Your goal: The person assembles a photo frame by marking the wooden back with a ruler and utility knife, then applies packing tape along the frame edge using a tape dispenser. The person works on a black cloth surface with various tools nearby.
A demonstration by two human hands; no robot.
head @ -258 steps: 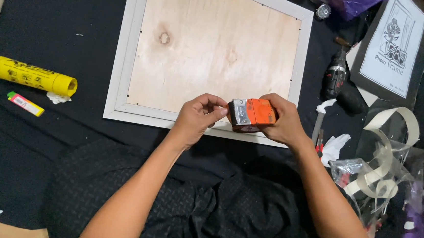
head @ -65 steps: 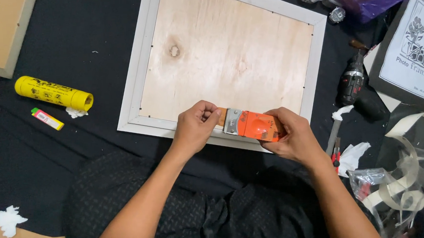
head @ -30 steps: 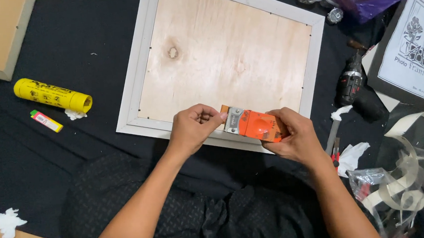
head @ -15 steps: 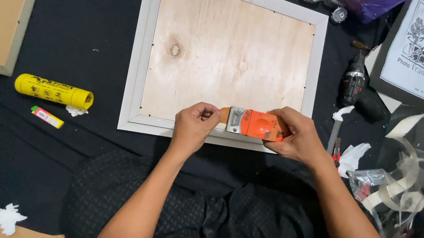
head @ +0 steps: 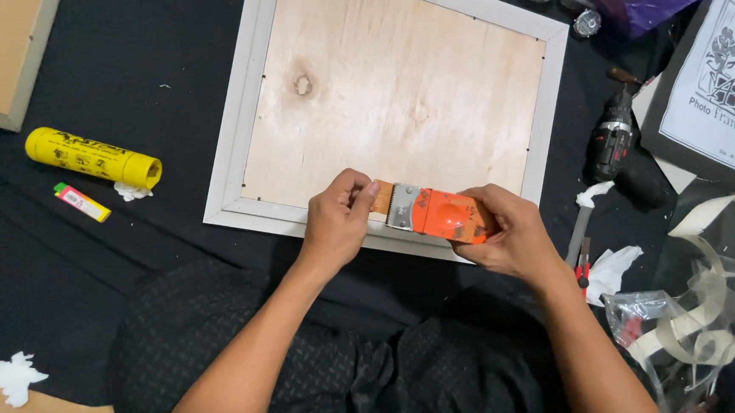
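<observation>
Frame: one white picture frame (head: pixel 244 129) with plywood backing is lying face down across the upper centre, its near edge under both hands.
Dispenser: one orange tape dispenser (head: pixel 440 216) is sitting at centre on that lower rail, long axis running left-right along it.
Right hand: the right hand (head: pixel 510 240) is wrapping closed around the dispenser's body.
Left hand: the left hand (head: pixel 334 221) is pinching the brown tape end (head: pixel 381 199) just left of the serrated blade.
Strays: one yellow tube (head: pixel 92 158) and one small lighter (head: pixel 82 202) are lying at left, one drill (head: pixel 610 136) at right.

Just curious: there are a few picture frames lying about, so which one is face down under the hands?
The white-edged frame in the middle: its bare plywood back faces up, beneath both hands.
</observation>
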